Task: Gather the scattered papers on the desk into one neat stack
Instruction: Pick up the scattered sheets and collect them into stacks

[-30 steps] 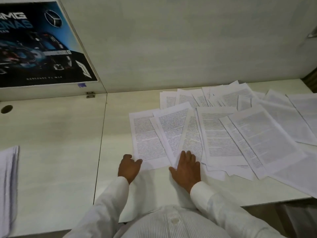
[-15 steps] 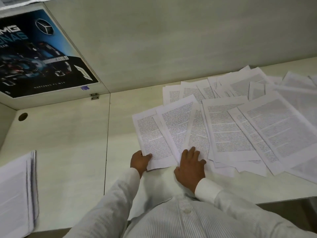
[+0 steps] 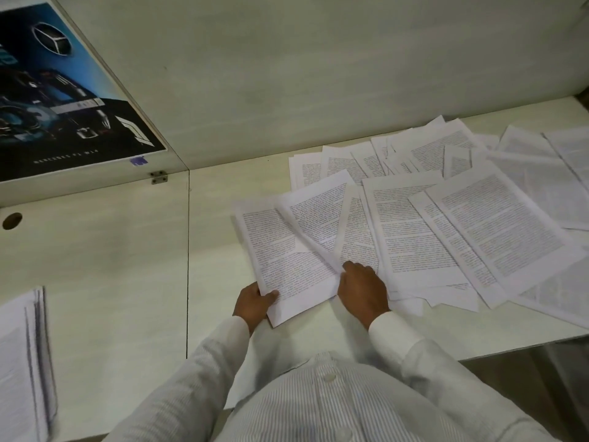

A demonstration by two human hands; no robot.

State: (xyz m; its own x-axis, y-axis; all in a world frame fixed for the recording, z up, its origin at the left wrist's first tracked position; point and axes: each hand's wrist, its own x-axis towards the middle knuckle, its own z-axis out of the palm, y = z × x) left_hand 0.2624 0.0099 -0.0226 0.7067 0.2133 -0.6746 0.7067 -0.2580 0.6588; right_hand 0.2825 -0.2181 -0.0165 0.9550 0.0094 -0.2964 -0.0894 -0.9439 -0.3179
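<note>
Several printed sheets (image 3: 478, 224) lie fanned and overlapping across the right half of the white desk (image 3: 134, 266). My left hand (image 3: 255, 301) pinches the near left corner of the leftmost sheet (image 3: 283, 260), thumb on top, and that sheet is lifted off the desk at its near end. My right hand (image 3: 363, 288) rests palm down on the near edges of the neighbouring sheets, fingers slightly bent. A separate pile of papers (image 3: 22, 362) sits at the desk's near left edge.
A dark car poster (image 3: 57, 97) hangs on the left partition wall. A round cable hole (image 3: 12, 220) opens in the left desk panel, and a seam (image 3: 188, 256) splits the two panels. The desk's front edge runs close to my body.
My left hand has taken hold of the leftmost sheet's corner and raised it. The right hand has slid slightly left on the sheets. The view has tilted, bringing the left pile more into sight.
</note>
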